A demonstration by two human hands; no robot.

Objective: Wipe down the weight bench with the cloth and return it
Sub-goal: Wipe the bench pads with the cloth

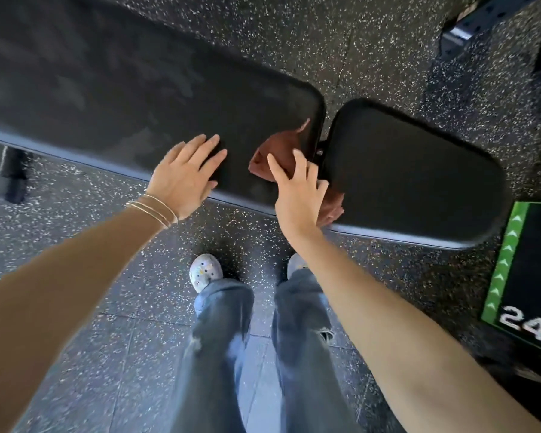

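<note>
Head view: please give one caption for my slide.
Right hand presses reddish-brown cloth onto black padded weight bench.

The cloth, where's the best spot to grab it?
Probably the bunched middle of the cloth, from above on the near side, where the right hand already lies on it. It sits crumpled by the gap between the bench's two pads, part drooping over the near edge, so pinching the bunch gathers it all.
</note>
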